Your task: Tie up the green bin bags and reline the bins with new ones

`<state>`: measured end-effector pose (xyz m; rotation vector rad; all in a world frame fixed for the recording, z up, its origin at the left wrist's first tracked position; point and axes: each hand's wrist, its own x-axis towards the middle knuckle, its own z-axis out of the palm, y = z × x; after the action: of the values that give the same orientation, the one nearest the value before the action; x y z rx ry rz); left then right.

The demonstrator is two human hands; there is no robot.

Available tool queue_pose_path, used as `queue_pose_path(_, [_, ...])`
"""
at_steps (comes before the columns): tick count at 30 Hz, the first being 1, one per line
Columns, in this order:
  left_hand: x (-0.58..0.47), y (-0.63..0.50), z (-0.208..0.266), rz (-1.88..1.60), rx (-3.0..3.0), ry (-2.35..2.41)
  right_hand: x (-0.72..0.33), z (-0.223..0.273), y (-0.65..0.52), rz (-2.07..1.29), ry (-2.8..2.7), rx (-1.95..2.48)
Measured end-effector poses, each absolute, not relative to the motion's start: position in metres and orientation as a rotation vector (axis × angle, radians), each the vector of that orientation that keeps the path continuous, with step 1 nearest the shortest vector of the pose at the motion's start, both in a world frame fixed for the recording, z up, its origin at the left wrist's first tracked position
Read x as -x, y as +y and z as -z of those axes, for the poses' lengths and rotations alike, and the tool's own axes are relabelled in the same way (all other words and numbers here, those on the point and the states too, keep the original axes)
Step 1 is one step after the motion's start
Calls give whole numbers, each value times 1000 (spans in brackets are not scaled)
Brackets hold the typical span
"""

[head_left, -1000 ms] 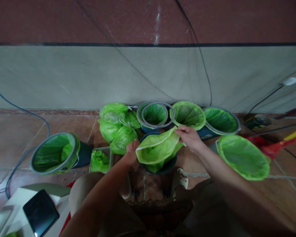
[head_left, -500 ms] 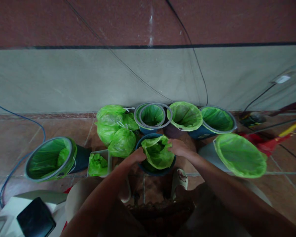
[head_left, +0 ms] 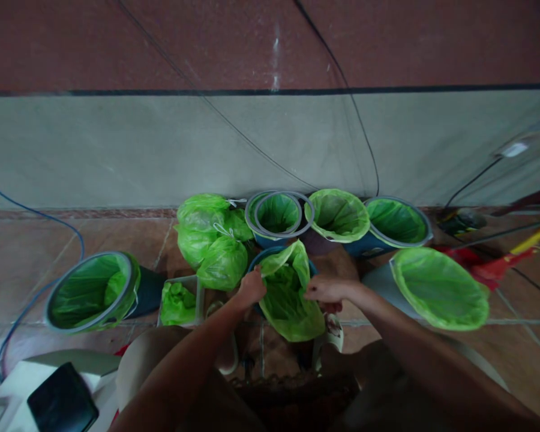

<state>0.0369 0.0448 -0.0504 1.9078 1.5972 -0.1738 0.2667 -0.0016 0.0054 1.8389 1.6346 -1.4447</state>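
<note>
A light green plastic bag (head_left: 292,315) hangs open in the blue bin (head_left: 314,268) between my feet, its near edge spilling over the bin's front. My left hand (head_left: 252,286) is closed on the bag's left edge, while my right hand (head_left: 324,290) pinches its right edge. More crumpled green plastic shows inside the bag. Most of the bin is hidden behind the bag and my hands.
Lined bins stand along the wall: stacked ones with loose grey rings (head_left: 306,223), a bin (head_left: 339,216) and a blue bin (head_left: 398,222). Others stand at left (head_left: 130,282) and right (head_left: 441,288). Tied green bags (head_left: 222,264) lie beside a small basket (head_left: 200,300).
Both hands have shifted slightly, still gripping the bag. The bag's near edge has come down toward me and now hangs over the front of the bin.
</note>
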Motion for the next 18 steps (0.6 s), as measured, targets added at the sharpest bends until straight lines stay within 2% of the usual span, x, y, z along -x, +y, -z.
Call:
queue_pose_path(4, [-36,64,35,192,-2007,1708,-285,-2,22,740,1848,-2224])
queue_pose_path(6, [-35,71,27,200,-2026,1717,-289,9,28,607,1857,-2343])
queue_pose_path(13, [-35,75,18,155,-2000,1767,-284,56,49,804,1879,-2509])
queue_pose_path(18, [-29,80,19,131,-1988,1824,-283,64,65,912,1859,-2554])
